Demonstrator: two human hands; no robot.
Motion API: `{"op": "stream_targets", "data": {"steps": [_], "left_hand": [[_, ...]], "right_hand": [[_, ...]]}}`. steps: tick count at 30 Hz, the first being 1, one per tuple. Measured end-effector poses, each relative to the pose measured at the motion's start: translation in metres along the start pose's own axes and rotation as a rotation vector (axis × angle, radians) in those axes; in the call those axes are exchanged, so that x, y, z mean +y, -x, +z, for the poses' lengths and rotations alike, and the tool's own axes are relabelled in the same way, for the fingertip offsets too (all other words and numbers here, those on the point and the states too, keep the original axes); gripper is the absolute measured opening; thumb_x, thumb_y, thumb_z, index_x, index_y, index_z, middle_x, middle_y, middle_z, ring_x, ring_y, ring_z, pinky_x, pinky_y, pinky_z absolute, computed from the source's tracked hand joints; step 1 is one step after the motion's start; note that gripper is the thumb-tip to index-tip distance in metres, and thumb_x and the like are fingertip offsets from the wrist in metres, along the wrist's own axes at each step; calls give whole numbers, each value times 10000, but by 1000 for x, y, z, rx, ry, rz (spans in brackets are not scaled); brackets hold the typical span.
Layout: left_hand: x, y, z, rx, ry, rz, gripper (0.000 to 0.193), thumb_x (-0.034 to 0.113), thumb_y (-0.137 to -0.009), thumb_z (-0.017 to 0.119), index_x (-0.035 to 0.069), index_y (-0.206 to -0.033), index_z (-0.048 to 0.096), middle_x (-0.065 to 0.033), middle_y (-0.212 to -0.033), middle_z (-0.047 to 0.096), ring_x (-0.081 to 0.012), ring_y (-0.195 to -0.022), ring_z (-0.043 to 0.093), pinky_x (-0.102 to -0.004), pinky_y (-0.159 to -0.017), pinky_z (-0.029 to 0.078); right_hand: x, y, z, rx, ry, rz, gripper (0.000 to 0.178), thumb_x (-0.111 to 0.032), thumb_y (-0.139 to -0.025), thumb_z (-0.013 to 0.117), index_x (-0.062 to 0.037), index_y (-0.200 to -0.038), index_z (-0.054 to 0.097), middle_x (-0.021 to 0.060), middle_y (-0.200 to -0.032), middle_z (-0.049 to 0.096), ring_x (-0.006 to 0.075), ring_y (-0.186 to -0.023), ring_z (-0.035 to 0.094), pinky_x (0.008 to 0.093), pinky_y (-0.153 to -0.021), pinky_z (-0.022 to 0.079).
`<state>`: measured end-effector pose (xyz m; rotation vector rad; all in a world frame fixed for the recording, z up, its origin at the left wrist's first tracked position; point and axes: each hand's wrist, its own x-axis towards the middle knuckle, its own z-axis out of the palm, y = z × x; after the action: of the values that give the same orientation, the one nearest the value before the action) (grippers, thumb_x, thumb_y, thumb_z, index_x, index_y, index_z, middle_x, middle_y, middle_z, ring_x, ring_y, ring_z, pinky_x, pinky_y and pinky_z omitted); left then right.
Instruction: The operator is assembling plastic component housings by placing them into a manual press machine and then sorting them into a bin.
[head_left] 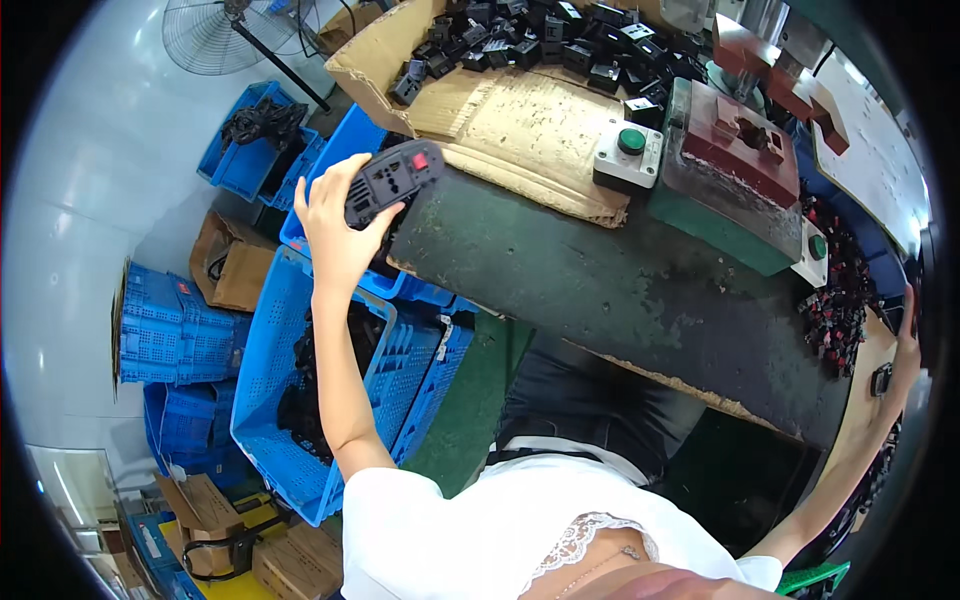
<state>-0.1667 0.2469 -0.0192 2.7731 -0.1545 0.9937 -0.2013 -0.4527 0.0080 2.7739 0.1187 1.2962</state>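
My left hand [338,228] is raised over the left end of the workbench, above the blue crates. Its thumb and fingers are closed round a short black power strip [385,184] with socket holes and a red switch. The strip is tilted, its socket face showing. Far out to the right, my right hand [906,345] reaches past the bench beside a pile of small red and black parts [835,320]. One finger is stretched upward there, but the dark rim of the picture hides the others and anything they touch.
Many black plug-like housings [550,45] lie in an open cardboard box [510,105] at the back. A press fixture with a dark red block [735,135] stands between two green push buttons [631,141]. Blue crates [265,400] stand left of the dark bench [560,260].
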Motion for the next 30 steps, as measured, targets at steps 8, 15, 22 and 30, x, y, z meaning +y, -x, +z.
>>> {"op": "stream_targets", "data": {"steps": [8,15,22,30], "left_hand": [[-53,24,4,-210,-444,-242,692,235,-668,778,132,-1278,467,-44,-1303,464,-281,-1321,291,-619,-1054,165],[-3,-26,23,-67,-88,100,486,42,-747,649,78,-1217,531,-101,-1246,517,-323,-1282,354,-431,-1051,287],[-5,-120,109,-428,-405,235,243,21,-802,498,21,-1013,619,-161,-1105,571,-309,-1016,580,-423,-830,492],[-61,-182,190,-719,-684,15,285,171,-875,500,94,-1145,549,-173,-1214,507,-351,-1072,569,-493,-855,485]], "right_hand": [[-209,-70,37,-28,-277,-775,420,-103,-654,707,-115,-1069,645,117,-1208,569,327,-1076,561,399,-869,487],[-229,-107,87,-256,-399,-632,374,-144,-807,611,-84,-1176,586,80,-1299,507,303,-1167,483,402,-963,414],[-221,-121,105,-369,-578,-565,385,-88,-875,521,-90,-1260,529,99,-1341,478,320,-1204,452,411,-1022,363],[-217,-120,118,-347,-647,-610,372,-151,-928,490,-153,-1300,497,83,-1288,527,276,-1164,500,392,-983,415]]}}
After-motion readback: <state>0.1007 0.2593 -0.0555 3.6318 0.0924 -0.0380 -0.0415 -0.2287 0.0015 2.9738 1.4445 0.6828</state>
